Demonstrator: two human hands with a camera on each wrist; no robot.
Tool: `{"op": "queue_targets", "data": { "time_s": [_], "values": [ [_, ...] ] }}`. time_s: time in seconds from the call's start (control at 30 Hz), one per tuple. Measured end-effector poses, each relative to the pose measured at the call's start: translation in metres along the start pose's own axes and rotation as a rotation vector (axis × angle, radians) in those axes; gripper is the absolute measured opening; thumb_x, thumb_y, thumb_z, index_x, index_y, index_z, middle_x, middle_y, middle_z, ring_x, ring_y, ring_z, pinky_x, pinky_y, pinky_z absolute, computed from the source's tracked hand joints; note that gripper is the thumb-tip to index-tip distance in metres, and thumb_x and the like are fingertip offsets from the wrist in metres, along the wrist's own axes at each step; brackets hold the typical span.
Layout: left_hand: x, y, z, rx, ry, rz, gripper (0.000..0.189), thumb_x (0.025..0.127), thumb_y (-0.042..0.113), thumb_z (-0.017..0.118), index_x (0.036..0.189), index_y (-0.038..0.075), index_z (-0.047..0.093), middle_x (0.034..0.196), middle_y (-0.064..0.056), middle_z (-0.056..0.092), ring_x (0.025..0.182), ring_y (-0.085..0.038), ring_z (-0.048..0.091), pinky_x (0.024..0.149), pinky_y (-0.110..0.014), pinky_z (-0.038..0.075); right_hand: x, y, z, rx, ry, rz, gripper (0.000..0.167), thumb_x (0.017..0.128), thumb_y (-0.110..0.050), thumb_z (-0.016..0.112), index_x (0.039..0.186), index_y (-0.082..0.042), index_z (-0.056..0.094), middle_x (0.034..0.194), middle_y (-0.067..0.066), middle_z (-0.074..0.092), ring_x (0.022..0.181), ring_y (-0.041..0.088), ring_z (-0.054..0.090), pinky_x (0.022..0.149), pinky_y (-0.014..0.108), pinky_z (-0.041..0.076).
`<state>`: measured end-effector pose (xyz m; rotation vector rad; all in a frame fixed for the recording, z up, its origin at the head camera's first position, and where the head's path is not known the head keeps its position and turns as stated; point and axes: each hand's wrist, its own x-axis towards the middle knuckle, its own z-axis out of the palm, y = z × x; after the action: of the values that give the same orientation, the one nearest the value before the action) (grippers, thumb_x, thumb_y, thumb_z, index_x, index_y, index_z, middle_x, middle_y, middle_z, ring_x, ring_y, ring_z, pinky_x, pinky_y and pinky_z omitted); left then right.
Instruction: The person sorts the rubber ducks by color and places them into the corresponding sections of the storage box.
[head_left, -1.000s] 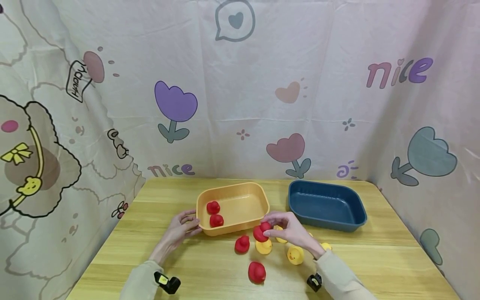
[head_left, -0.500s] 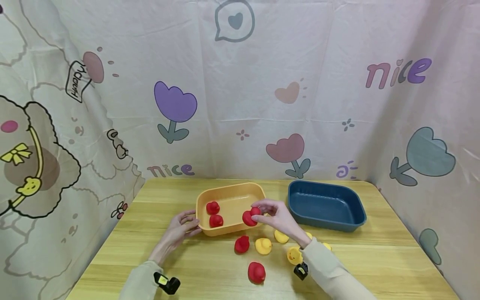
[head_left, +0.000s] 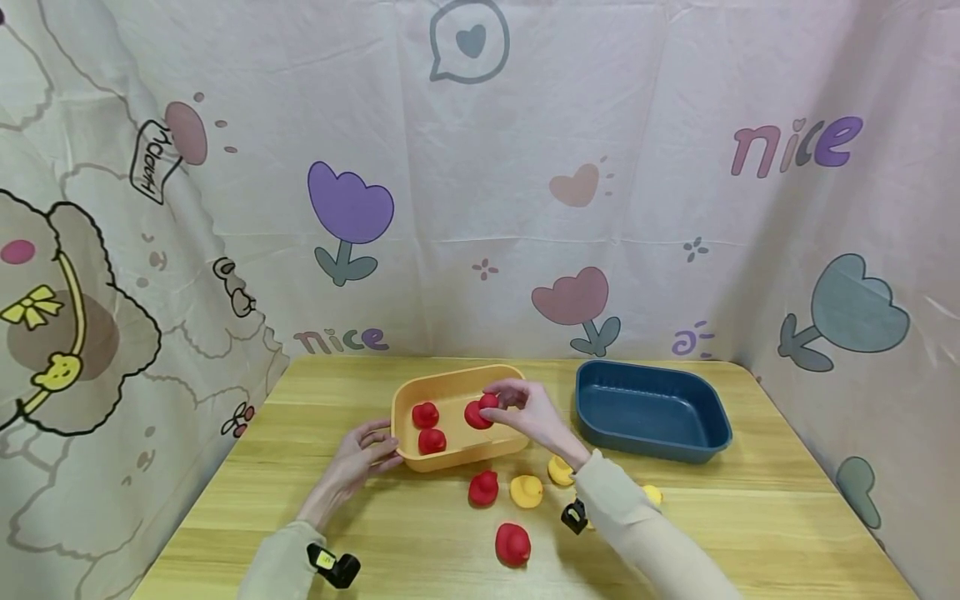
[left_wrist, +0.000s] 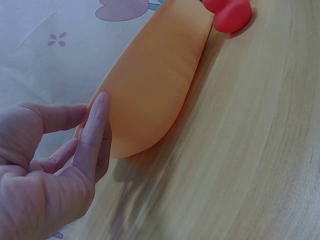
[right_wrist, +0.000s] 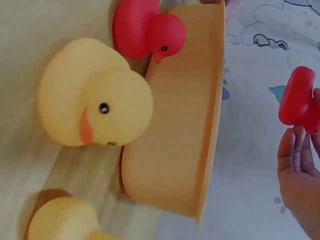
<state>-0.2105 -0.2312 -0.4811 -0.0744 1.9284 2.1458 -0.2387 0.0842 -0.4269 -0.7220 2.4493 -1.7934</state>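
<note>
Hanging behind wooden tabletop (head_left: 405, 550), flower-printed cloth (head_left: 465, 150), hands (head_left: 358, 460) (head_left: 536, 417) at orange tray (head_left: 467, 455)

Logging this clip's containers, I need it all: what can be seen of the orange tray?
The orange tray is an open-topped, roughly rectangular container with rounded corners, smooth walls and a thin rim; it looks like matte plastic. It sits upright on the wooden table, slightly askew, left of the blue tray. Two red ducks lie inside, toward its left end, where the left grip holds it by the rim and wall.
</note>
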Motion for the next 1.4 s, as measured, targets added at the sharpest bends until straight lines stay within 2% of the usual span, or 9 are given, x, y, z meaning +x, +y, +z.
{"op": "queue_targets", "data": {
  "time_s": [0.27, 0.6, 0.87, 1.03, 1.4],
  "values": [
    [0.000, 0.001, -0.001, -0.006, 0.003, -0.002, 0.061, 0.098, -0.003, 0.056, 0.150, -0.012, 0.025, 0.102, 0.000, 0.053, 0.092, -0.012, 0.065, 0.084, -0.022, 0.064, 0.023, 0.008, 0.013, -0.030, -0.001, -0.026, 0.028, 0.085, -0.010, 0.080, 0.110, 0.001, 0.072, 0.091, 0.020, 0.069, 0.076, 0.014, 0.058, 0.066, 0.016, 0.050],
    [0.003, -0.003, -0.001, -0.005, -0.004, 0.005, 0.060, 0.098, -0.005, 0.055, 0.150, -0.013, 0.025, 0.100, 0.001, 0.055, 0.086, -0.009, 0.066, 0.083, -0.023, 0.064, 0.046, 0.018, 0.027, -0.099, 0.043, -0.013, 0.027, 0.080, -0.008, 0.083, 0.104, 0.000, 0.075, 0.091, 0.018, 0.073, 0.072, 0.007, 0.057, 0.062, 0.014, 0.049],
    [0.002, -0.005, -0.005, -0.013, -0.048, 0.048, 0.066, 0.097, 0.000, 0.061, 0.148, -0.017, 0.022, 0.099, 0.002, 0.056, 0.089, -0.010, 0.067, 0.084, -0.024, 0.064, 0.062, 0.026, 0.033, -0.108, 0.036, 0.089, 0.028, 0.081, -0.008, 0.082, 0.107, 0.000, 0.074, 0.095, 0.017, 0.073, 0.076, 0.009, 0.059, 0.065, 0.015, 0.051],
    [0.001, -0.001, -0.002, -0.001, -0.021, 0.007, 0.063, 0.098, -0.003, 0.057, 0.150, -0.013, 0.023, 0.101, 0.003, 0.055, 0.088, -0.009, 0.066, 0.084, -0.022, 0.064, 0.072, 0.035, 0.038, -0.102, 0.029, 0.163, 0.028, 0.081, -0.008, 0.082, 0.107, -0.001, 0.074, 0.101, 0.017, 0.074, 0.079, 0.012, 0.061, 0.066, 0.015, 0.052],
    [0.001, -0.001, -0.001, -0.006, -0.016, 0.012, 0.064, 0.098, -0.002, 0.058, 0.151, -0.014, 0.022, 0.101, 0.001, 0.054, 0.090, -0.011, 0.066, 0.085, -0.023, 0.064, 0.083, 0.041, 0.048, -0.140, -0.038, 0.171, 0.030, 0.081, -0.005, 0.081, 0.109, 0.002, 0.072, 0.107, 0.019, 0.073, 0.084, 0.017, 0.064, 0.071, 0.019, 0.057]
  ]
}}
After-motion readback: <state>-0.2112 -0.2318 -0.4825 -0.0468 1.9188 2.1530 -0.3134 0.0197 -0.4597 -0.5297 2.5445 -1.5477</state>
